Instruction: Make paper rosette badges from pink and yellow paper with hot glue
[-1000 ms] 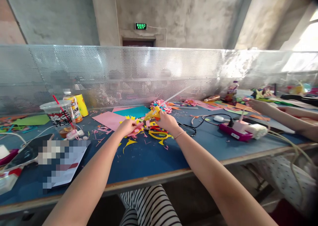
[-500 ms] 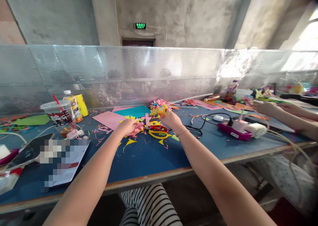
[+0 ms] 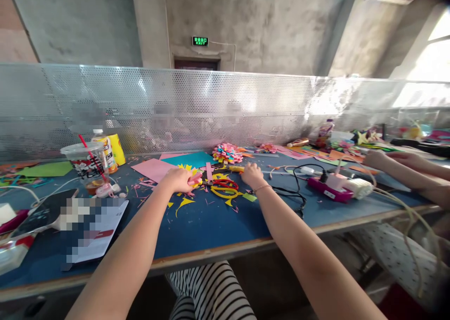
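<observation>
My left hand is closed on a small folded piece of pink paper above the table's scraps. Behind it shows a spiky yellow paper piece. My right hand is closed around a yellow glue gun, which lies low at the table top; much of it is hidden by the fingers. Between the hands rest scissors with red and yellow handles. A layered pink, blue and yellow paper flower sits just beyond the glue gun.
A plastic cup with a red straw, a bottle and a tablet-like device stand or lie at left. At right are a purple power strip, black cables and another person's hands. A perforated metal screen runs behind.
My right hand has lowered the glue gun to the table and shifted slightly right, uncovering the paper flower. My left hand keeps the pink paper in nearly the same place.
</observation>
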Available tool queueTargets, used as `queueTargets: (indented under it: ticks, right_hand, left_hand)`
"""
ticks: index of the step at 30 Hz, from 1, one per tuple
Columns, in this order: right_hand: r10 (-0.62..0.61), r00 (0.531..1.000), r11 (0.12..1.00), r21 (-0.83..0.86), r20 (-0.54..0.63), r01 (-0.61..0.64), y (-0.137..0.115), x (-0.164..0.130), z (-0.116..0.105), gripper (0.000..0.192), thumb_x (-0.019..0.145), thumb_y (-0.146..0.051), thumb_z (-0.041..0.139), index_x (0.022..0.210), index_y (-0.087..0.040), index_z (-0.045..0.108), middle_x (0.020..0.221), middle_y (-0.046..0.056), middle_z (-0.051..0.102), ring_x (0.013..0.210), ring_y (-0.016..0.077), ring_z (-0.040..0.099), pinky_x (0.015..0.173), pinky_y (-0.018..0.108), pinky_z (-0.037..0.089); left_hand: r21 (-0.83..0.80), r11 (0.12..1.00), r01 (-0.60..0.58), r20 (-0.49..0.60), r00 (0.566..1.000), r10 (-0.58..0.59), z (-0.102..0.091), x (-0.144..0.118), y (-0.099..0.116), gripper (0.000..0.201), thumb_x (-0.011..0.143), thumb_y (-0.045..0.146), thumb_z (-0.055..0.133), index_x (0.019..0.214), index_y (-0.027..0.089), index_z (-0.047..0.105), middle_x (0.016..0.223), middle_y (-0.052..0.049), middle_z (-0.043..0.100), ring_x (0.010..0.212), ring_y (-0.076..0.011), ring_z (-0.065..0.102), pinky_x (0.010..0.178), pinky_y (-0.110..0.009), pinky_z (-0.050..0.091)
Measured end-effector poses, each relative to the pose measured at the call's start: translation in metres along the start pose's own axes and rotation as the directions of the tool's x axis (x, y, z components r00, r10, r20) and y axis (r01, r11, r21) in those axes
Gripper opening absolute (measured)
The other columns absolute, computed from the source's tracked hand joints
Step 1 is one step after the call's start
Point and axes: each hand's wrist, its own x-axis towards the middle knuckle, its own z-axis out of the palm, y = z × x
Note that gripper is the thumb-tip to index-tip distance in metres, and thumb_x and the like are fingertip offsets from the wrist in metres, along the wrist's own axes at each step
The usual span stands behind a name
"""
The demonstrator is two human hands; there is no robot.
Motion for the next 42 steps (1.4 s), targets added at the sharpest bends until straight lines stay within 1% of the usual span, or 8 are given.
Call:
queueTargets:
  ticks: [3,8,14,18,23,30,35,42]
  right_hand:
    - [-0.008,0.996,0.999,0.045,-0.09,0.012,-0.012,-0.003,-0.001,0.039,0.082,-0.024,0.05,0.118,-0.009,0.05,0.121,0.021,0.047,0.117,0.0363,0.043,0.091,0.051,0.039]
    - [-0.265,0.92,0.871,0.338,-0.288,0.356,-0.041,-0.005,-0.002,0.024,0.083,-0.028,0.047,0.103,-0.016,0.055,0.11,0.014,0.054,0.108,0.0265,0.049,0.093,0.042,0.04]
    - [-0.315,0.873,0.349,0.809,-0.373,0.472,-0.067,-0.019,-0.007,0.028,0.082,-0.042,0.051,0.099,-0.021,0.054,0.102,0.007,0.057,0.096,0.0196,0.054,0.088,0.038,0.044]
    - [-0.294,0.94,0.001,0.984,-0.171,0.179,-0.069,-0.025,-0.019,0.032,0.083,-0.049,0.048,0.101,-0.024,0.055,0.103,0.004,0.059,0.09,0.0165,0.057,0.08,0.032,0.048]
    - [-0.537,0.817,-0.093,0.948,0.209,-0.303,-0.06,-0.028,-0.033,0.051,0.089,-0.059,0.029,0.103,-0.019,0.057,0.102,0.009,0.064,0.068,0.0153,0.059,0.059,0.03,0.05]
    - [-0.733,0.606,0.068,0.919,0.31,-0.388,-0.066,-0.041,-0.025,0.035,0.092,-0.045,0.038,0.109,-0.022,0.058,0.101,0.006,0.066,0.083,0.0163,0.063,0.078,0.033,0.049]
    - [-0.711,0.589,0.109,0.888,0.384,-0.447,-0.072,-0.052,-0.027,0.028,0.085,-0.038,0.054,0.109,-0.023,0.059,0.1,0.005,0.067,0.085,0.0159,0.065,0.073,0.029,0.052]
    - [-0.683,0.621,0.113,0.896,0.383,-0.429,-0.076,-0.05,-0.03,0.04,0.069,-0.016,0.069,0.107,-0.021,0.057,0.089,0.001,0.067,0.069,0.01,0.064,0.058,0.018,0.053]
  left_hand:
    - [-0.154,0.985,0.073,-0.065,0.994,-0.084,0.0,0.001,-0.004,0.028,0.074,0.046,0.051,0.061,0.021,0.054,0.068,-0.006,0.062,0.063,-0.0189,0.056,0.053,-0.027,0.03]
    - [-0.608,0.794,0.004,-0.318,0.915,-0.248,-0.009,0.003,-0.021,0.017,0.068,0.032,0.056,0.058,0.019,0.053,0.059,-0.001,0.057,0.06,-0.0153,0.053,0.056,-0.025,0.034]
    - [-0.963,-0.157,-0.221,-0.138,0.898,-0.418,-0.016,0.002,-0.037,0.013,0.06,0.026,0.065,0.066,0.017,0.057,0.057,0.002,0.058,0.059,-0.0136,0.057,0.061,-0.025,0.046]
    - [-0.895,-0.436,-0.091,0.044,0.956,-0.29,-0.008,0.002,-0.036,0.014,0.062,0.021,0.064,0.074,0.015,0.062,0.071,-0.004,0.067,0.073,-0.0191,0.065,0.072,-0.032,0.051]
    - [-0.881,-0.467,0.074,0.13,0.988,-0.089,0.013,0.005,-0.034,0.017,0.065,0.025,0.066,0.077,0.013,0.064,0.072,-0.006,0.068,0.078,-0.0226,0.067,0.078,-0.035,0.051]
    - [-0.885,-0.421,0.198,0.196,0.979,0.049,0.014,0.003,-0.023,0.021,0.058,0.023,0.07,0.075,0.015,0.061,0.068,-0.002,0.066,0.064,-0.0155,0.062,0.068,-0.028,0.049]
    - [-0.942,-0.279,0.188,0.187,0.982,0.031,0.005,0.0,-0.009,0.02,0.061,0.022,0.065,0.08,0.016,0.06,0.074,-0.002,0.064,0.066,-0.0144,0.06,0.066,-0.027,0.048]
    - [-0.97,-0.108,0.218,0.229,0.968,-0.105,0.03,0.022,-0.009,0.025,0.071,0.033,0.064,0.088,0.017,0.054,0.074,-0.003,0.062,0.057,-0.0115,0.057,0.056,-0.025,0.046]
